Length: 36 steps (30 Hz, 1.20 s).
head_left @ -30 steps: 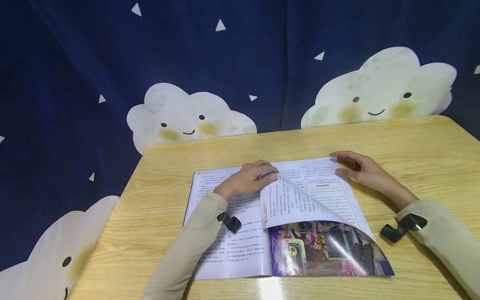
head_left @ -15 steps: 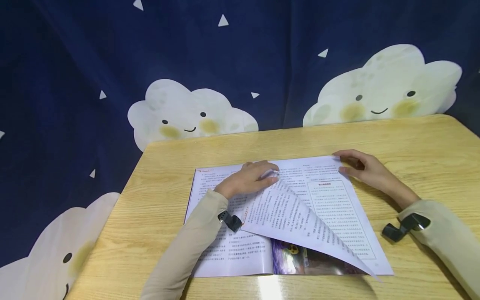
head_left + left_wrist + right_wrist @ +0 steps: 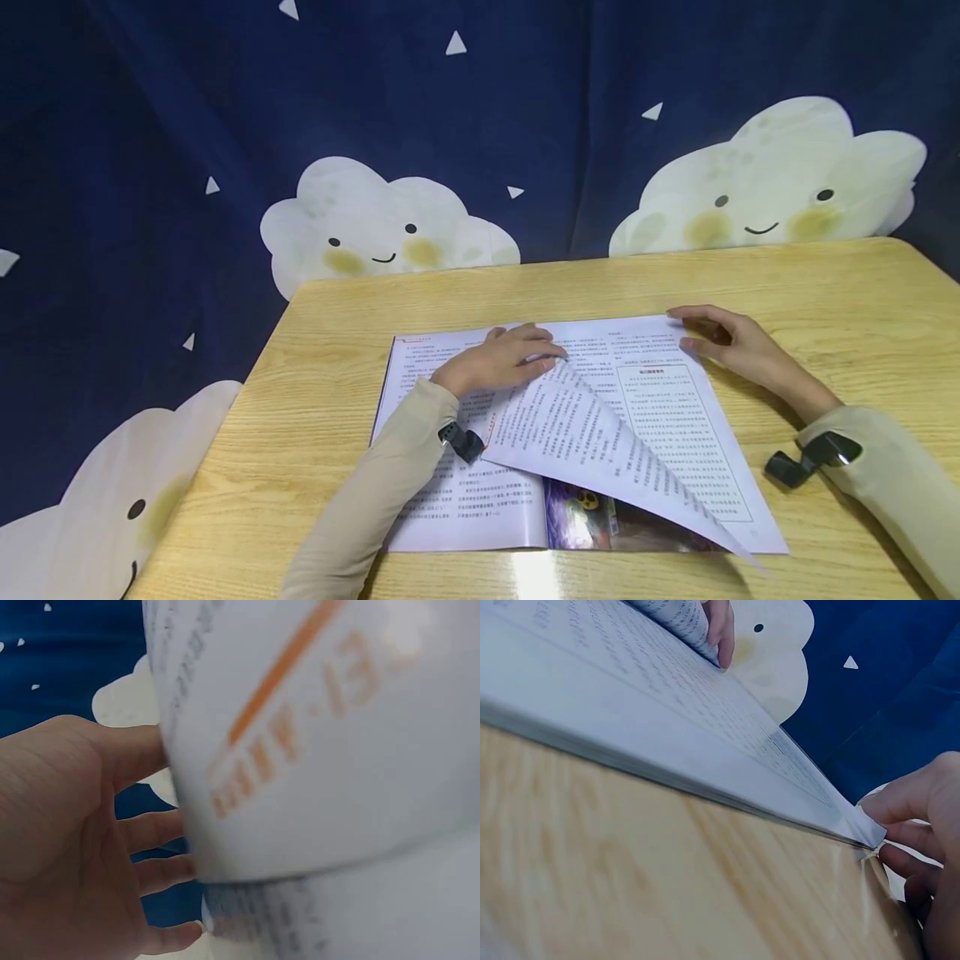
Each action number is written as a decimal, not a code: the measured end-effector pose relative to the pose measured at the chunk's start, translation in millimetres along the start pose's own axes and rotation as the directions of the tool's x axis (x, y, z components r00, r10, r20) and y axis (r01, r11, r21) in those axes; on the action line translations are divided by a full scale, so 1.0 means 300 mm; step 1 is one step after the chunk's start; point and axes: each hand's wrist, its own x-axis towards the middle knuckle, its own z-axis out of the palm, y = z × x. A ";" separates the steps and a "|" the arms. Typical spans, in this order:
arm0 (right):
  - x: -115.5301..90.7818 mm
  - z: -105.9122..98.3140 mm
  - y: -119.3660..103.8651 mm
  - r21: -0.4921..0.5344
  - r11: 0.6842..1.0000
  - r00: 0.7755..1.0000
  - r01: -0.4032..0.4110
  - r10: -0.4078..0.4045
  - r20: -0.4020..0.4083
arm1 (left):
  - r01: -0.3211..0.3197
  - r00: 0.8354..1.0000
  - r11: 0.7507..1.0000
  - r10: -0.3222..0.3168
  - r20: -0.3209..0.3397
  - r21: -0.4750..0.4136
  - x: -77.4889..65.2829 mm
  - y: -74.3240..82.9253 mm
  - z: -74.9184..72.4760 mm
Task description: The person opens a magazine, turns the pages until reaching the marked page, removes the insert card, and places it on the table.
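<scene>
An open magazine (image 3: 487, 521) with printed text lies on the table. My left hand (image 3: 498, 360) is at the top middle of it, pinching a loose page (image 3: 592, 442) between thumb and fingers. That page curls over diagonally, with its lower corner past the magazine's bottom edge. Under it a strip of a colour picture (image 3: 581, 521) shows. In the left wrist view the curled page (image 3: 337, 780) hides the tips of the thumb and some fingers. My right hand (image 3: 742, 348) holds the magazine's far right corner (image 3: 866, 829) between thumb and fingers.
The wooden table (image 3: 300, 400) extends around the magazine on all sides. Behind it hangs a dark blue curtain (image 3: 420, 100) with smiling white clouds and small triangles. Each wrist wears a black camera strap (image 3: 817, 457).
The page in my left hand has swung leftward and down over the picture, covering most of it. During the last half second it has barely moved. My right hand stays at the corner.
</scene>
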 end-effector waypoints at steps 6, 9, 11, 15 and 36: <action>0.003 -0.003 0.003 0.004 1.000 1.000 -0.001 0.001 0.003 | 0.025 0.998 1.000 -0.025 0.054 0.009 -0.007 0.018 -0.012; 0.003 -0.002 0.002 0.010 1.000 1.000 -0.013 0.013 -0.001 | 0.010 0.998 1.000 -0.011 0.063 0.010 -0.009 0.024 -0.016; 0.002 0.000 0.001 0.021 0.999 1.000 -0.030 0.030 -0.006 | -0.006 0.998 1.000 0.005 0.061 0.015 -0.010 0.027 -0.018; 0.001 0.003 0.004 0.015 0.999 1.000 -0.030 0.030 -0.009 | -0.015 0.997 1.000 0.014 0.073 0.018 -0.012 0.029 -0.023; -0.002 0.005 -0.005 0.032 0.999 1.000 0.000 0.000 -0.012 | 0.145 0.984 0.988 -0.138 0.116 -0.053 -0.026 0.028 -0.018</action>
